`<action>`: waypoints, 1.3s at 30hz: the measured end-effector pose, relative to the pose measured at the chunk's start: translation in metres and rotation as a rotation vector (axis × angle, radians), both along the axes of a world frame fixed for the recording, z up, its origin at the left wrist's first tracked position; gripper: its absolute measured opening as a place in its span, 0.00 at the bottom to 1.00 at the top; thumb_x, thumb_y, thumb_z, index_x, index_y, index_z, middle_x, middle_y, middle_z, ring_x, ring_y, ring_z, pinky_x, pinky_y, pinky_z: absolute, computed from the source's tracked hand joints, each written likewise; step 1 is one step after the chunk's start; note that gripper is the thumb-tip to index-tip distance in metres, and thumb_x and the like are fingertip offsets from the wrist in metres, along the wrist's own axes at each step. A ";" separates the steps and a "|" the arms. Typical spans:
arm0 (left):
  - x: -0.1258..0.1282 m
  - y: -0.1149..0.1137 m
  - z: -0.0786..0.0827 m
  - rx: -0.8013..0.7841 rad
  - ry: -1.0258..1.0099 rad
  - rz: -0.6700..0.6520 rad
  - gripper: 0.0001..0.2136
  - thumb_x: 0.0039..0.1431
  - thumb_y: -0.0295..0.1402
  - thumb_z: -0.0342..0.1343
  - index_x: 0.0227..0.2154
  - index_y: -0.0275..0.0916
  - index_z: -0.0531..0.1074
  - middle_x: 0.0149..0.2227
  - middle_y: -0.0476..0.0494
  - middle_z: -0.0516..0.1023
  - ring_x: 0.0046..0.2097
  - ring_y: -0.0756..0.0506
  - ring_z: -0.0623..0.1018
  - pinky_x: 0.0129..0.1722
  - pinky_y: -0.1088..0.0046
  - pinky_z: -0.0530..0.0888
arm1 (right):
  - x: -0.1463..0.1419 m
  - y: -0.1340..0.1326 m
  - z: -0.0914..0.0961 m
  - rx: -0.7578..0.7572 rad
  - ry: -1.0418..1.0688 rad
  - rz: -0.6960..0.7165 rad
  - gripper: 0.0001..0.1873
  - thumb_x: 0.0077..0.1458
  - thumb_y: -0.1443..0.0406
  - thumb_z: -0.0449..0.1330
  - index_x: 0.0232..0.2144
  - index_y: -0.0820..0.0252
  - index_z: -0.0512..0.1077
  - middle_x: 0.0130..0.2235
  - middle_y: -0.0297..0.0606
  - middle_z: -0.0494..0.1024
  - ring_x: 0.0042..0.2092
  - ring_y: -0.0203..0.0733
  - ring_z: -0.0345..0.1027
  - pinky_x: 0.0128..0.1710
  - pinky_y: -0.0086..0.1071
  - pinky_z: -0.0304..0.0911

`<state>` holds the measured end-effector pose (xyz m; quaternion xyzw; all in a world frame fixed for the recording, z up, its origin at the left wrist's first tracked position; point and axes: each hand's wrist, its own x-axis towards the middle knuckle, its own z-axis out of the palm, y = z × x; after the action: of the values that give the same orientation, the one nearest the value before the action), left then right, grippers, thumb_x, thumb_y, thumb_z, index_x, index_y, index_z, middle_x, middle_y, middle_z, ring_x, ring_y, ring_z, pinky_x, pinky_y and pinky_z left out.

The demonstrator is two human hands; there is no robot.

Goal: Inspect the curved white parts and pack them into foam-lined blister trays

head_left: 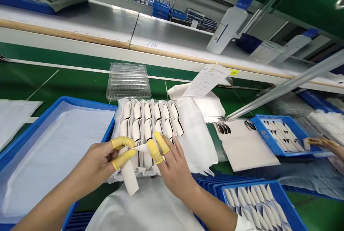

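My left hand (98, 161), with yellow finger cots on its thumb and fingers, pinches a white foam-wrapped strip (129, 175) that hangs down over the pack's front edge. A thin white tab runs from that pinch toward my right hand (174, 173). Two yellow-cotted fingers of my right hand rest on the white tray pack (185, 141), with their tips apart. The pack holds rows of curved white pieces (147, 116) in pockets. Its lower rows are partly hidden behind my hands.
A clear ribbed plastic tray (128, 80) and a printed paper sheet (206, 80) lie beyond the pack. Blue trays stand at left (53, 98), right (279, 134) and front right (258, 195). A co-worker's hand (319, 142) reaches in at right. A shelf runs overhead.
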<state>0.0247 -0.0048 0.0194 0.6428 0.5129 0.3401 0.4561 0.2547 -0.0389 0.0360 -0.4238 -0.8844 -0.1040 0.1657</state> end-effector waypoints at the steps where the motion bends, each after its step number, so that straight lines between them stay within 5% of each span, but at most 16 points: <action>1: 0.010 0.001 0.006 0.002 0.006 -0.044 0.12 0.56 0.48 0.58 0.36 0.48 0.79 0.18 0.54 0.63 0.20 0.50 0.62 0.19 0.76 0.63 | 0.007 -0.002 -0.003 0.002 0.029 -0.030 0.34 0.63 0.76 0.52 0.68 0.62 0.50 0.57 0.53 0.74 0.66 0.53 0.58 0.63 0.55 0.60; 4: 0.027 0.003 0.016 0.034 0.007 -0.106 0.14 0.61 0.45 0.53 0.44 0.50 0.78 0.18 0.53 0.65 0.21 0.49 0.63 0.20 0.75 0.64 | 0.026 -0.007 -0.011 -0.089 0.236 -0.169 0.36 0.65 0.73 0.52 0.70 0.61 0.44 0.53 0.54 0.77 0.59 0.53 0.69 0.55 0.48 0.71; 9: 0.050 0.008 0.022 -0.027 -0.124 -0.075 0.15 0.62 0.42 0.52 0.51 0.50 0.74 0.25 0.52 0.72 0.25 0.49 0.70 0.26 0.74 0.70 | 0.038 -0.013 -0.006 -0.862 0.996 -0.190 0.25 0.70 0.60 0.45 0.67 0.53 0.52 0.52 0.48 0.77 0.48 0.45 0.78 0.46 0.42 0.76; 12: 0.070 0.012 0.020 -0.141 -0.281 -0.026 0.15 0.61 0.40 0.55 0.49 0.46 0.72 0.29 0.50 0.74 0.29 0.49 0.74 0.30 0.74 0.74 | 0.035 -0.015 0.005 -1.119 1.223 -0.141 0.26 0.69 0.55 0.48 0.66 0.50 0.54 0.57 0.45 0.73 0.53 0.45 0.75 0.50 0.43 0.74; 18: 0.085 0.012 0.018 -0.171 -0.374 0.054 0.10 0.59 0.40 0.59 0.40 0.42 0.72 0.34 0.48 0.78 0.33 0.49 0.77 0.34 0.73 0.77 | 0.026 -0.016 0.011 -1.269 1.280 -0.089 0.29 0.64 0.50 0.55 0.64 0.49 0.60 0.58 0.42 0.73 0.52 0.47 0.74 0.47 0.39 0.75; 24: 0.082 0.010 0.025 -0.115 -0.332 0.085 0.09 0.59 0.40 0.60 0.38 0.40 0.73 0.27 0.51 0.75 0.29 0.51 0.74 0.30 0.76 0.75 | 0.021 -0.013 0.009 -1.315 1.399 -0.107 0.27 0.60 0.51 0.61 0.59 0.52 0.67 0.52 0.41 0.76 0.49 0.43 0.75 0.50 0.37 0.71; 35: 0.082 0.019 0.033 0.385 -0.010 0.156 0.05 0.59 0.31 0.56 0.28 0.39 0.72 0.20 0.55 0.70 0.22 0.55 0.66 0.23 0.81 0.66 | 0.015 -0.016 0.008 -1.331 1.447 -0.147 0.28 0.56 0.55 0.67 0.57 0.52 0.69 0.47 0.39 0.79 0.40 0.38 0.75 0.44 0.34 0.72; 39: 0.081 0.024 0.037 0.164 -0.126 0.115 0.11 0.63 0.35 0.52 0.26 0.38 0.71 0.17 0.55 0.66 0.20 0.54 0.65 0.20 0.81 0.64 | 0.014 -0.019 0.013 -1.371 1.527 -0.173 0.38 0.56 0.52 0.66 0.65 0.48 0.57 0.49 0.41 0.77 0.37 0.37 0.76 0.38 0.33 0.73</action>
<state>0.1062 0.0195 0.0567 0.6250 0.4897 0.4462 0.4128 0.2687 -0.0575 0.0486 -0.4426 -0.3791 0.7084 0.3982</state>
